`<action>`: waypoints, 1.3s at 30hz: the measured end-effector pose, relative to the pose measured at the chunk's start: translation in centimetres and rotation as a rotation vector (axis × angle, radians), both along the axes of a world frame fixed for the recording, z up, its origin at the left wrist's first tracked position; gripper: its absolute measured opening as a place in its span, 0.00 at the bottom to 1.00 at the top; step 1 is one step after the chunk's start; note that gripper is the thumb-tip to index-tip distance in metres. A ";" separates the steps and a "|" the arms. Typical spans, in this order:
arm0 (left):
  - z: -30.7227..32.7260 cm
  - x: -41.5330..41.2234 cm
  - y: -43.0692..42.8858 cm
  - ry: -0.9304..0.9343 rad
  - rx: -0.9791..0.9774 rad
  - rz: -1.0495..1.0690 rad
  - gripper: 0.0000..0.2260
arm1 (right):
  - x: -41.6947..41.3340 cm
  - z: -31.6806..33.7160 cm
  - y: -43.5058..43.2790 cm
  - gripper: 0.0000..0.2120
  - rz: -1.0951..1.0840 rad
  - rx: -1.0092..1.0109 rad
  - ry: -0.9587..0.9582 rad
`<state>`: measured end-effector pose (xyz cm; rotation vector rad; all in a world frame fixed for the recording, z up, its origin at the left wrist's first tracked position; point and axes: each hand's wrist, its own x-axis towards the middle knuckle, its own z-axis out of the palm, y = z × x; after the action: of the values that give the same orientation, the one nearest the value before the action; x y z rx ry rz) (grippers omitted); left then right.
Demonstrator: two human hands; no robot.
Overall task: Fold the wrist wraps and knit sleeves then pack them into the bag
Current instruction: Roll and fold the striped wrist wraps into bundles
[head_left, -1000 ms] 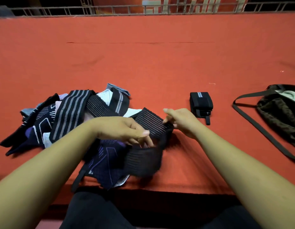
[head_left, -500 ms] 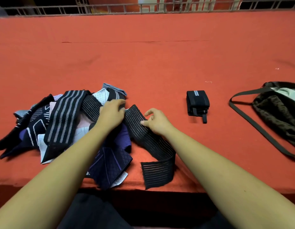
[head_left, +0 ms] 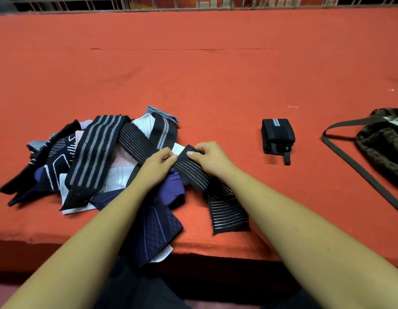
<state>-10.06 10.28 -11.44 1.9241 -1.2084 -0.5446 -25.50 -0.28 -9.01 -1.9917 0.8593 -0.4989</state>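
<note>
A long black wrist wrap with thin grey stripes (head_left: 227, 210) lies stretched from the pile toward the table's near edge. My left hand (head_left: 156, 166) and my right hand (head_left: 210, 157) both pinch its far end, thumbs close together. To the left sits a heap of wraps and knit sleeves (head_left: 91, 161) in black, purple, white and pink. A folded black wrap (head_left: 277, 137) with its strap tab out rests to the right. The dark bag (head_left: 385, 143) lies at the right edge, its mouth facing left.
The red cloth-covered table (head_left: 193, 74) stretches far back to a metal railing (head_left: 193, 2). The bag's long strap (head_left: 354, 166) loops across the cloth. A purple quilted sleeve (head_left: 153, 233) hangs over the near table edge.
The striped wrap went from hanging bunched in my hands to lying stretched on the table. Both hands moved to its far end and now pinch it close together.
</note>
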 end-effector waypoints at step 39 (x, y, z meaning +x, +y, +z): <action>7.4 -14.5 0.0 0.667 -0.218 -0.467 0.14 | -15.2 8.3 2.3 0.10 0.041 -0.172 -0.230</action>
<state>-24.54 10.27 -4.08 1.1225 -1.1910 -1.1384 -40.66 1.99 -0.74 -2.0528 0.6503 -0.7831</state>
